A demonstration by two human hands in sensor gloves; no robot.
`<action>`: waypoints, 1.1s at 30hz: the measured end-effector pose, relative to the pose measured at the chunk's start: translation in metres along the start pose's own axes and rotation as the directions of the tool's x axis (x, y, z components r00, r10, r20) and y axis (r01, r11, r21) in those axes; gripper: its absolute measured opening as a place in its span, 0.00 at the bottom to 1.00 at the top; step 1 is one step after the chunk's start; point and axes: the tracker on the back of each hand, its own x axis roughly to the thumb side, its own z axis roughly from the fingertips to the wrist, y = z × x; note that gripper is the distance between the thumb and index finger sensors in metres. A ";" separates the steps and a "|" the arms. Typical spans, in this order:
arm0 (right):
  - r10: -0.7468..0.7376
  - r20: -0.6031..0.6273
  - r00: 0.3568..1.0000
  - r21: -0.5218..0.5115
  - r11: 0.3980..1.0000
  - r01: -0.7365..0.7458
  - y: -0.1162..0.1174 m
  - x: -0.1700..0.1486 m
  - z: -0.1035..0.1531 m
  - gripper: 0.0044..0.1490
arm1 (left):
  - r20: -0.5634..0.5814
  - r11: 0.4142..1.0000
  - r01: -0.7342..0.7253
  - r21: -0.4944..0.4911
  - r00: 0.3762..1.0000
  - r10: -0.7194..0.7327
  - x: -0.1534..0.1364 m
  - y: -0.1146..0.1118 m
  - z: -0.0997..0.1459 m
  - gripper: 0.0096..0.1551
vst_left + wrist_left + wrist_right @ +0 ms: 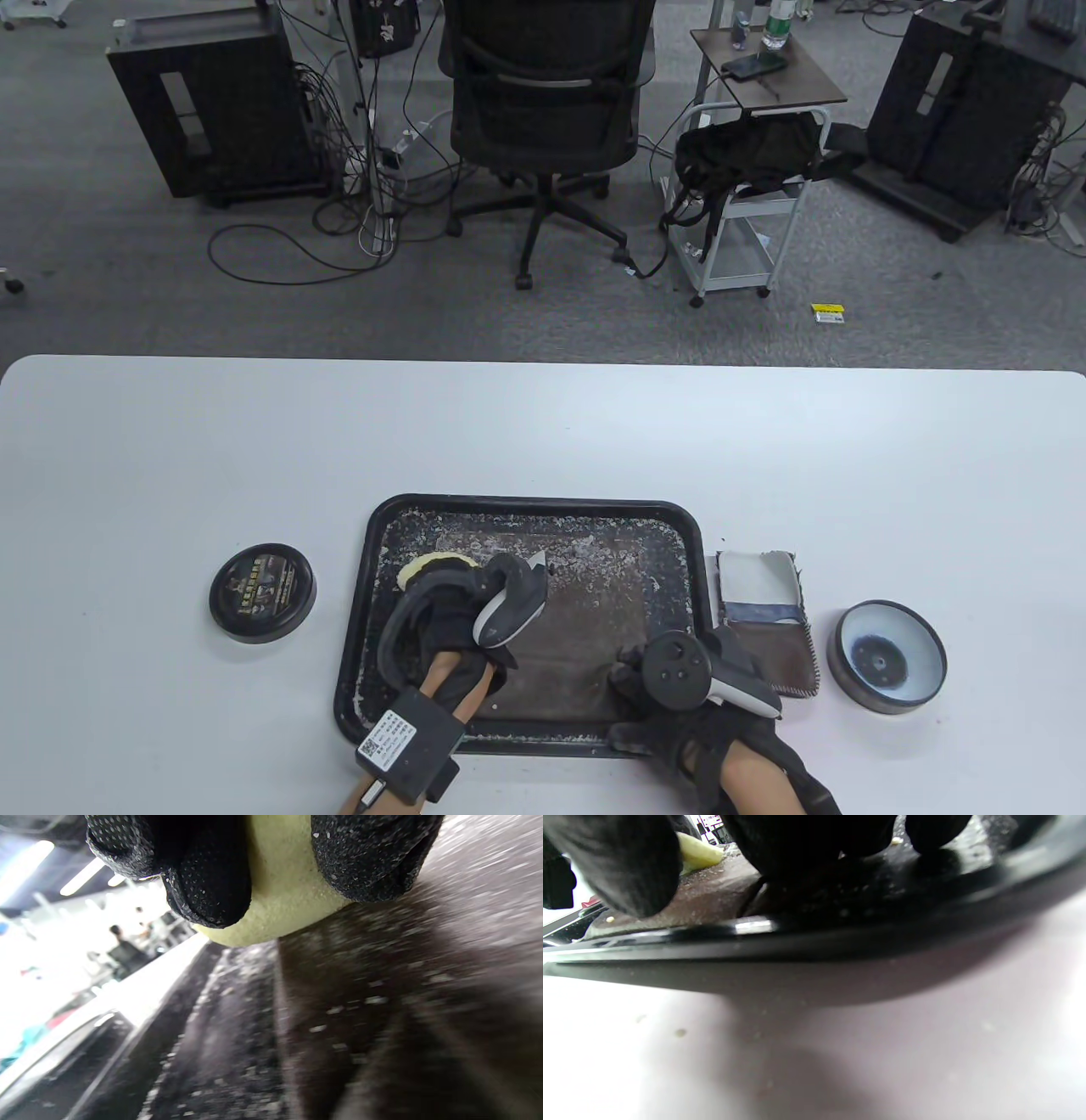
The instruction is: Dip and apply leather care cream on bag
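My left hand fingers pinch yellow sponge, pressed on brown bag lying flat in tray. Right hand fingers pin bag's near corner, grip unclear. Leather likely soft, slides; hold edge, light strokes. Cream tin at right on bench.

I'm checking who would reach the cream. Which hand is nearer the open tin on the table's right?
Right. The right hand rests at the tray's near right corner, close to the open tin; the left hand is across the tray.

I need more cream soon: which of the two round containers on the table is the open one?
The open tin, right of the tray beside the right hand, showing its pale interior. The other round piece, left of the tray, shows a printed label.
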 end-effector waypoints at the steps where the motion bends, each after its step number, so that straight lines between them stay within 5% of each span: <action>1: -0.001 0.001 1.000 0.000 1.000 0.001 0.000 0.000 0.000 0.49 | 0.025 1.000 -0.013 0.017 1.000 0.013 0.003 0.001 0.001 0.33; 11: -0.014 0.007 1.000 0.009 1.000 0.014 0.000 -0.001 0.000 0.49 | 0.331 0.967 -0.235 0.099 0.924 0.191 0.038 0.026 0.032 0.33; 17: -0.019 0.008 1.000 0.013 1.000 0.019 0.000 -0.001 0.000 0.49 | 0.526 0.883 -0.469 0.018 0.756 0.390 0.055 0.031 0.039 0.33; 22: -0.027 0.008 1.000 0.015 1.000 0.027 0.000 -0.002 0.001 0.49 | 0.657 0.855 -0.512 -0.080 0.618 0.431 0.067 0.028 0.042 0.34; 33: -0.031 -0.011 0.999 0.000 1.000 0.031 -0.002 -0.003 0.000 0.46 | 0.598 0.941 -0.337 0.017 0.758 0.260 0.064 0.028 0.046 0.32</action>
